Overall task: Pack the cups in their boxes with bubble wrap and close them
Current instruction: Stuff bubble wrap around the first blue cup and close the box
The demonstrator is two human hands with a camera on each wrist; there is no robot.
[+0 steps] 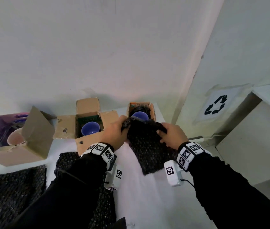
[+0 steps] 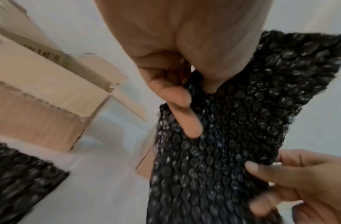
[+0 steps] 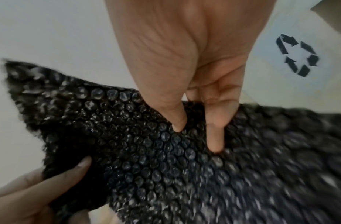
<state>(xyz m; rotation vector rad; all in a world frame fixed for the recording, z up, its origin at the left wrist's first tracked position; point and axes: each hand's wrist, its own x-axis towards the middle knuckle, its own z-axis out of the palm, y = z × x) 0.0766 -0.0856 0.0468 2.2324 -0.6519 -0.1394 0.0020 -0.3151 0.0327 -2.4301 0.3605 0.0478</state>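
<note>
Gripping bubble wrap sheet (image 1: 149,146) edges | left hand (image 1: 114,134) | right hand (image 1: 172,136)

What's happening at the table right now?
A person holds a black bubble wrap sheet with both hands, left hand and right hand, in front of the rightmost box. Blue cups sit in that box and the open middle box; a pink cup sits in the left one. None is closed.

The black plastic bubble-wrap sheet (image 1: 147,146) looks glossy, its raised bubbles catching light. The open brown cardboard box (image 1: 88,113) is matt, with rough torn edges. The blue cup (image 1: 90,128) inside appears smooth and glazed. The white tabletop (image 1: 139,195) looks smooth and matt.
</note>
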